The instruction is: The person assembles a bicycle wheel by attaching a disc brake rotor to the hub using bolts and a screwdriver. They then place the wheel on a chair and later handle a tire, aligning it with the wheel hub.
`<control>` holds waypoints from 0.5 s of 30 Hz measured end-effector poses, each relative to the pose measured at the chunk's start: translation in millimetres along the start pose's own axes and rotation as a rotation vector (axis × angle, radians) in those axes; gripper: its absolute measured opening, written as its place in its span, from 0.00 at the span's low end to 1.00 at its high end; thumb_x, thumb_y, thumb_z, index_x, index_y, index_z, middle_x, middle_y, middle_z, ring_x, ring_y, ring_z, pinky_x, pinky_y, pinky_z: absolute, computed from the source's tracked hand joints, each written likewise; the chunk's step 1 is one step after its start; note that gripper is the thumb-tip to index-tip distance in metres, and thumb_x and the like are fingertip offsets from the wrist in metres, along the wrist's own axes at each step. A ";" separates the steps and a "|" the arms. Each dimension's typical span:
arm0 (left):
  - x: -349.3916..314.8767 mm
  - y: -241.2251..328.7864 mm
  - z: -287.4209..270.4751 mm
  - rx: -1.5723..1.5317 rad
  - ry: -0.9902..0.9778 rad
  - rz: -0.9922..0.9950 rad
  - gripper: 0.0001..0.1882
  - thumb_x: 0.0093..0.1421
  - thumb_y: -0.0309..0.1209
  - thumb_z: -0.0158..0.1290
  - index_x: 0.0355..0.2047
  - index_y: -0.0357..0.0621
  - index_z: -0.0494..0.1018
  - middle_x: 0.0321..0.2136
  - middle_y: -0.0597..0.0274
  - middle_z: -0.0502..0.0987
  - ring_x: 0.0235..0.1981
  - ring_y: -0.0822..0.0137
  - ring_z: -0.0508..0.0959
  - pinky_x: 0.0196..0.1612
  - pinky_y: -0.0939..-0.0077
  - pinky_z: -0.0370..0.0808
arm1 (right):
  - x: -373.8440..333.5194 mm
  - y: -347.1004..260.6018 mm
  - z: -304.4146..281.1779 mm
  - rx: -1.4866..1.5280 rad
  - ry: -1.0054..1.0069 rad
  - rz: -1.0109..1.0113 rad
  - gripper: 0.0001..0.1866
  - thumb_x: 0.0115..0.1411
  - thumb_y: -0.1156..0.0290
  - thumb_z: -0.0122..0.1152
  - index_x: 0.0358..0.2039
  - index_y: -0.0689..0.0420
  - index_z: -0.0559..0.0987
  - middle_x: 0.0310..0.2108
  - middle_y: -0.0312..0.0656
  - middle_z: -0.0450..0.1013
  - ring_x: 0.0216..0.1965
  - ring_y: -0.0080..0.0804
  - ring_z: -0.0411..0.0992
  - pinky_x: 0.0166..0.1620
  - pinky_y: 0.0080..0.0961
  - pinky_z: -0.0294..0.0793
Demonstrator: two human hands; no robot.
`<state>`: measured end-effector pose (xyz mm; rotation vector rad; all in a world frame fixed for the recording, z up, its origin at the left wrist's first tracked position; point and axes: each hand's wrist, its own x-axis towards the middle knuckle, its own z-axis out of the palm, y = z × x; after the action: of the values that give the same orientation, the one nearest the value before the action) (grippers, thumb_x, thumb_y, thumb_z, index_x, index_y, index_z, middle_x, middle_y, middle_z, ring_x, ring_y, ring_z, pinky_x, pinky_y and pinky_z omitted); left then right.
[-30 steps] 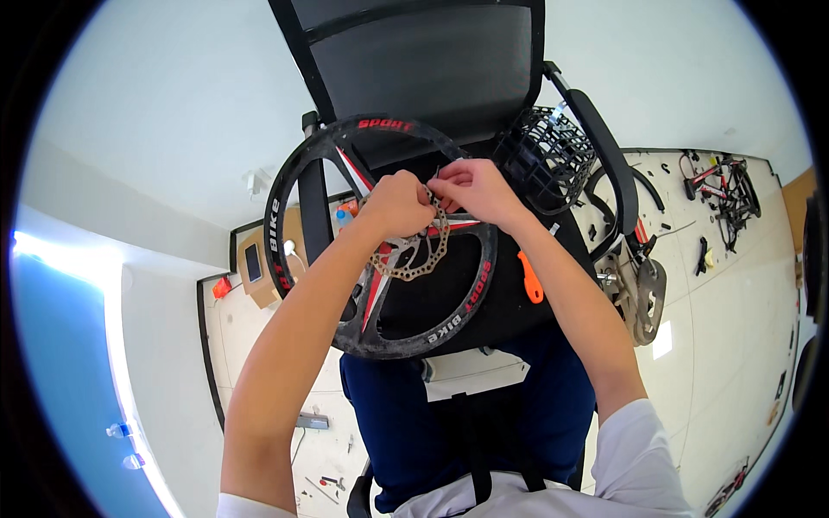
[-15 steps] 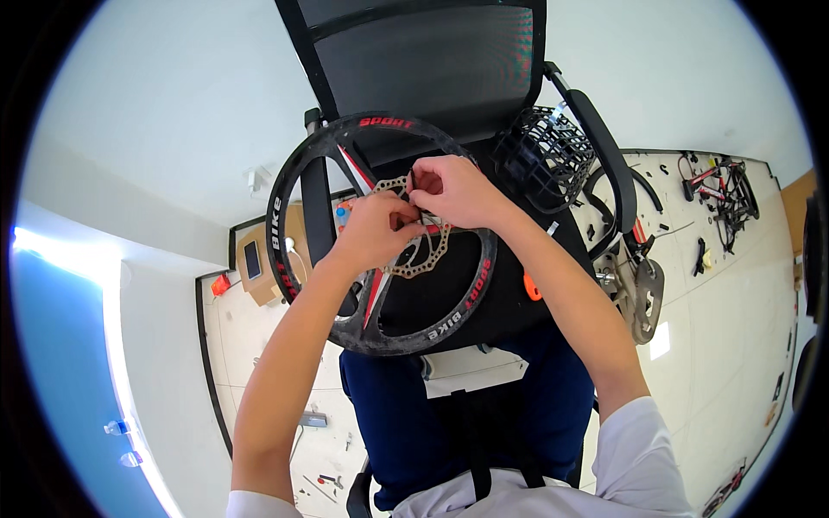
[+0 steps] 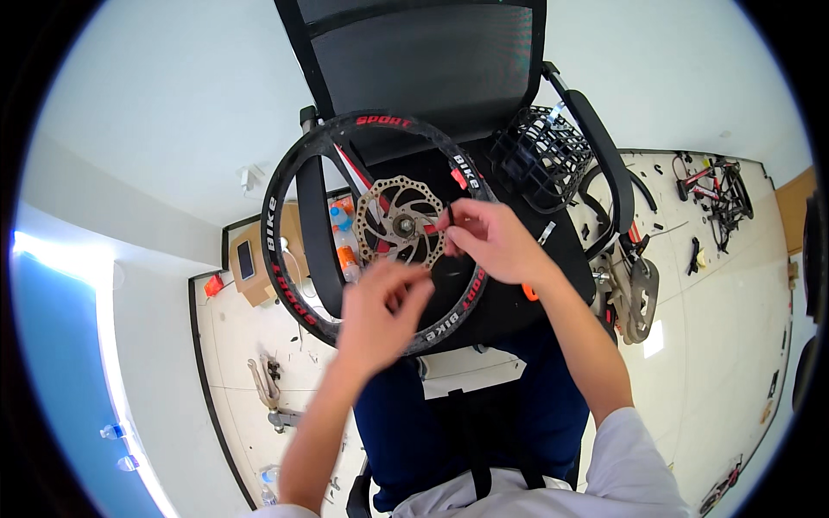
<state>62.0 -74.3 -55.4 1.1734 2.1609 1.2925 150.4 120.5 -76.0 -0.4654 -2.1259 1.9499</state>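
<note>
A black bicycle wheel (image 3: pixel 287 250) with red and white spokes lies across the seat of an office chair. At its hub sits a perforated metal brake disc (image 3: pixel 376 185), its centre now in full view. My right hand (image 3: pixel 492 240) is at the disc's right edge, thumb and fingertips pinched on a small, slim black piece (image 3: pixel 449 213); its exact kind is too small to make out. My left hand (image 3: pixel 380 315) hovers over the lower part of the wheel, fingers curled and smeared by motion. Whether it holds anything does not show.
A black basket (image 3: pixel 548 160) stands on the seat's right side, with an orange-handled object (image 3: pixel 530 293) nearer me. Left of the chair are bottles (image 3: pixel 344 237) and a cardboard box (image 3: pixel 252 268) bearing a phone. Bicycle parts (image 3: pixel 635 285) and a red-black frame (image 3: pixel 717 192) lie on the right-hand floor.
Both hands have come away from the hub: the left toward me, the right outward to the right with the small black piece. The disc's centre is uncovered.
</note>
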 end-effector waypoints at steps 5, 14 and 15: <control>-108.9 1.9 61.1 -0.261 -0.215 -0.201 0.08 0.59 0.26 0.59 0.39 0.39 0.80 0.28 0.59 0.79 0.24 0.71 0.75 0.30 0.79 0.72 | 6.0 48.9 22.4 -0.237 0.205 -0.017 0.06 0.64 0.75 0.55 0.36 0.63 0.79 0.20 0.31 0.67 0.20 0.16 0.63 0.26 0.19 0.64; -148.1 4.4 80.6 -0.292 -0.308 -0.079 0.12 0.60 0.30 0.59 0.41 0.35 0.78 0.30 0.53 0.77 0.28 0.61 0.78 0.32 0.71 0.76 | 2.6 51.1 40.2 -0.171 0.348 0.048 0.15 0.68 0.65 0.54 0.31 0.62 0.80 0.15 0.33 0.63 0.19 0.19 0.63 0.26 0.22 0.62; -145.3 5.0 71.8 -0.323 -0.271 -0.168 0.13 0.61 0.29 0.58 0.44 0.35 0.77 0.31 0.53 0.78 0.29 0.61 0.78 0.33 0.71 0.76 | -14.0 36.6 42.3 -0.021 0.277 0.161 0.16 0.70 0.65 0.49 0.33 0.62 0.80 0.16 0.30 0.63 0.19 0.15 0.60 0.24 0.19 0.59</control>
<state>197.1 -150.0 -103.3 0.9522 1.7399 1.2684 150.8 78.7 -115.7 -0.8805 -1.9874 1.8185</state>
